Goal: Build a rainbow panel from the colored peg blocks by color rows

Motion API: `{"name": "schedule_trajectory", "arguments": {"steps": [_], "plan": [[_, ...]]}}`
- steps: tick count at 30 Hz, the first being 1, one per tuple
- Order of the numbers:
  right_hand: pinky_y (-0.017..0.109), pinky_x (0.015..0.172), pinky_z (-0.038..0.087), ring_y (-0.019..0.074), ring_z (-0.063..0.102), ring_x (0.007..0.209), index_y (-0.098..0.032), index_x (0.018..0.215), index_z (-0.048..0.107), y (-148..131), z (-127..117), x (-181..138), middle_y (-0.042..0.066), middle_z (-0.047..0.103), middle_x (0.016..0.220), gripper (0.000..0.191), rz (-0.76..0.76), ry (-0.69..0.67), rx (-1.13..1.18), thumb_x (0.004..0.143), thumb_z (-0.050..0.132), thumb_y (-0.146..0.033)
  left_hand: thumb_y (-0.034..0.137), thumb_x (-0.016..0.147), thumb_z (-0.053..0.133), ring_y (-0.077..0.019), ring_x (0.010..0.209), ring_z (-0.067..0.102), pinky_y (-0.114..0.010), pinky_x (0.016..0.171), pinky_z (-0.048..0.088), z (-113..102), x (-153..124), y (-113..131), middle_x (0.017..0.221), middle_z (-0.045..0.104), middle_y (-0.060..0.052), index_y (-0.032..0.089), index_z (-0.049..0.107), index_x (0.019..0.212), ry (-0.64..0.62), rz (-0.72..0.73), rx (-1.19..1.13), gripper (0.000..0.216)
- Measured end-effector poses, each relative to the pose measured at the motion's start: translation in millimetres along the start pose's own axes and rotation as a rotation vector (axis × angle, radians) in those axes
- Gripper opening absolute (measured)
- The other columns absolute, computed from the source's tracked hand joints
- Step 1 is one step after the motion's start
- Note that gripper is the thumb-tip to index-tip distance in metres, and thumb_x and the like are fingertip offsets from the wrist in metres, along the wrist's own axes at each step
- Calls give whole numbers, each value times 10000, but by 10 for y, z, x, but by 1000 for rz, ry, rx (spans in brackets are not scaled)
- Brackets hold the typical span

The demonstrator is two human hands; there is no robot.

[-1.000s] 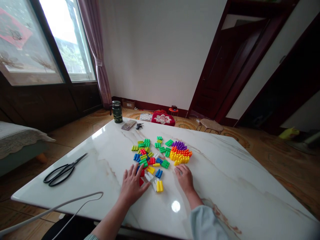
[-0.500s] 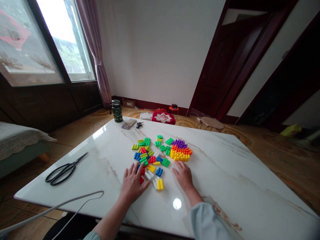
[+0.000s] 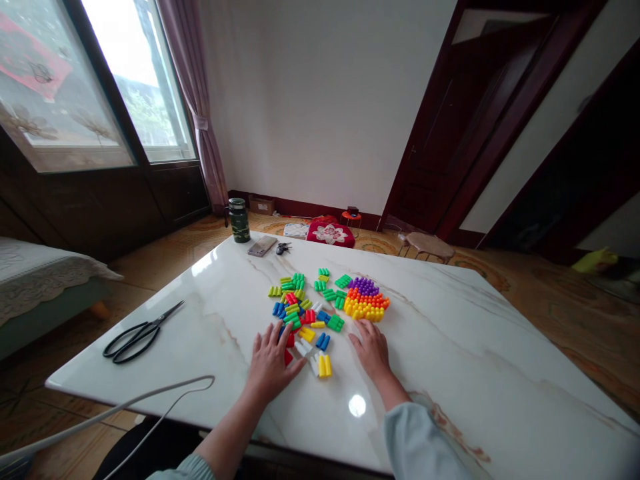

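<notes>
A block of joined pieces (image 3: 367,301) sits on a white marbled table (image 3: 475,347), just beyond the right hand (image 3: 373,350). Its bands run side to side across the person's view: purple farthest, orange in the middle, yellow nearest, all glossy, with small rounded tips. The purple band is narrower than the yellow.

To its left lie loose pieces (image 3: 335,323) in green, lime, red, blue, white and yellow, shaped like short tubes joined side by side. A yellow piece (image 3: 325,365) at the near edge has its long axis pointing away from the person; a blue piece (image 3: 323,341) behind it leans slightly right at its far end.

The left hand (image 3: 273,360) lies palm down with fingers spread at the pile's near-left edge. The right hand has bent fingers, thumb set apart, fingertips at the block's yellow edge; whether they touch it, I cannot tell.

A second ago, a yellow piece jutted out by the right fingertips; now that edge looks more even. The left hand holds nearly the same place.
</notes>
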State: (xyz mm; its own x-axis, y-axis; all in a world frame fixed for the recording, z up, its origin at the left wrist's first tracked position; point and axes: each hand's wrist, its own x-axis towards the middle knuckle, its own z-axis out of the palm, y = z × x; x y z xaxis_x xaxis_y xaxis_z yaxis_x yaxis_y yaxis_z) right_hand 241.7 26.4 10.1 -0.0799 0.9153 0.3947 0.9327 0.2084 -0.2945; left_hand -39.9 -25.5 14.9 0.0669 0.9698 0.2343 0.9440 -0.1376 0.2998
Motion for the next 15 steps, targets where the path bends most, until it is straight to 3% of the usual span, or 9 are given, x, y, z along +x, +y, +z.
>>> {"name": "schedule_trajectory", "arguments": {"steps": [3, 7, 9, 12, 15], "plan": [[340, 879, 443, 227, 576, 1049, -211, 1163, 660, -1, -21, -1, 92, 643, 1149, 333, 0, 8, 110, 885, 526, -334, 585, 802, 550, -344, 1438, 265, -560, 1164, 170, 4, -4, 1, 1555, 346, -91, 259, 328, 1496, 6, 0, -1, 798], [310, 777, 486, 184, 617, 812, -174, 1002, 685, -175, -118, -80, 104, 667, 1027, 352, 70, 13, 372, 920, 417, -388, 583, 803, 556, -341, 1438, 267, -549, 1167, 174, 12, -8, -3, 1550, 355, -89, 263, 338, 1491, 21, 6, -7, 790], [293, 712, 480, 176, 617, 727, -180, 939, 673, -378, -217, -152, 84, 683, 909, 383, 130, -75, 413, 923, 407, -454, 583, 800, 562, -342, 1437, 269, -551, 1167, 171, 10, -10, -1, 1547, 360, -89, 263, 340, 1490, 23, 6, -8, 792], [293, 673, 456, 209, 649, 743, -198, 1034, 632, -746, -384, -247, 44, 689, 786, 419, 206, -313, 302, 847, 527, -557, 585, 795, 569, -342, 1436, 273, -554, 1166, 169, 2, -13, 4, 1549, 357, -94, 260, 333, 1493, 27, 0, -8, 805], [317, 726, 462, 258, 666, 876, -177, 1110, 596, -1031, -474, -273, 100, 709, 959, 491, 191, -423, 147, 749, 657, -505, 586, 798, 563, -345, 1437, 270, -559, 1162, 175, 2, -12, 2, 1553, 347, -103, 244, 335, 1493, 24, 1, -7, 808]]}}
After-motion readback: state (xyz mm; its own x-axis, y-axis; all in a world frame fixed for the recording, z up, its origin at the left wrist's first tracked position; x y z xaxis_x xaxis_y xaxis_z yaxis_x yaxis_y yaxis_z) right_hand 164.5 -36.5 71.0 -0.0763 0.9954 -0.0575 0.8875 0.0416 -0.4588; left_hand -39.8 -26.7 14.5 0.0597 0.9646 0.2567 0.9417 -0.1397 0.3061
